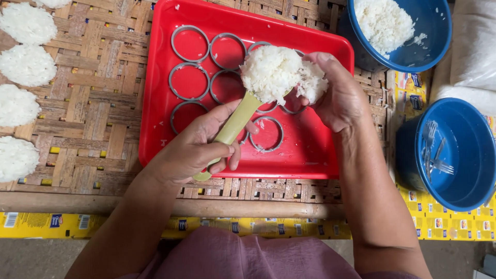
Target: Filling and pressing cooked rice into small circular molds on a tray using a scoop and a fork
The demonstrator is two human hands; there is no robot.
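My left hand (194, 147) grips the green handle of a rice paddle (233, 124) held over the red tray (315, 147). A big heap of sticky white rice (271, 70) sits on the paddle's head. My right hand (338, 93) cups the right side of that heap, fingers pressed into the rice. Several grey rings (189, 81) lie flat in the tray below, all without rice as far as I can see; some are partly hidden by the rice and hands.
Flat round rice cakes (26, 64) lie in a column on the woven bamboo mat (98, 103) at left. A blue bowl of cooked rice (398, 26) stands at top right. Another blue bowl (454, 150) with water and forks sits at right. White sacks lie beyond.
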